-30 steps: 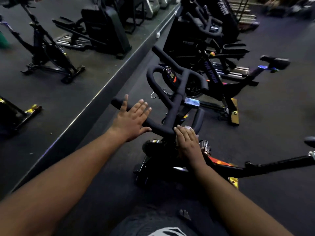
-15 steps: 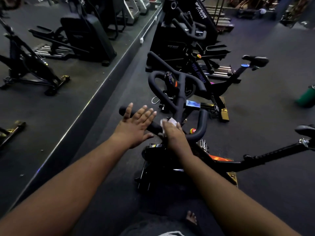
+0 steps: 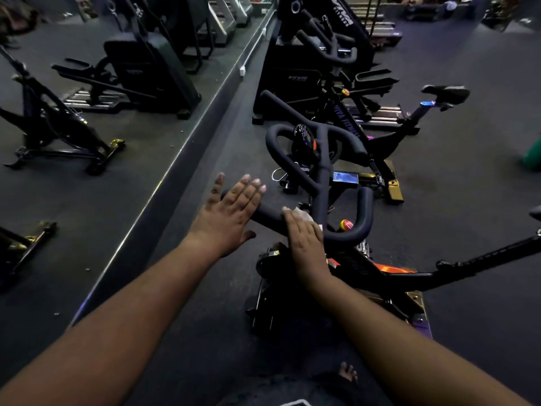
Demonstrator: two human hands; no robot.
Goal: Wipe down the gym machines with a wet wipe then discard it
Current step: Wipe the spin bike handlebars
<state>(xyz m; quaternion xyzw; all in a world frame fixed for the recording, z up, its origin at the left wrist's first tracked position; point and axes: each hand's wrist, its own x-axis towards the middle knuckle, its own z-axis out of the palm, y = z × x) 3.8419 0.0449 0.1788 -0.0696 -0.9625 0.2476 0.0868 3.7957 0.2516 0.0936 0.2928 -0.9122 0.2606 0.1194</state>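
Both hands work at the handlebar [image 3: 319, 183] of the nearest bike [image 3: 380, 273]. Right hand [image 3: 304, 232] presses the white wipe [image 3: 303, 214] flat on the bar's left arm near the stem; left hand [image 3: 231, 212] lies spread and released, holding nothing, over that arm's end. Wiping seems midway: other machines and discarding remain.

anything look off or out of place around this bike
Nothing stands out. The right hand presses the wet wipe on the handlebar, the left hand is open over the left grip, and the bikes stand upright.
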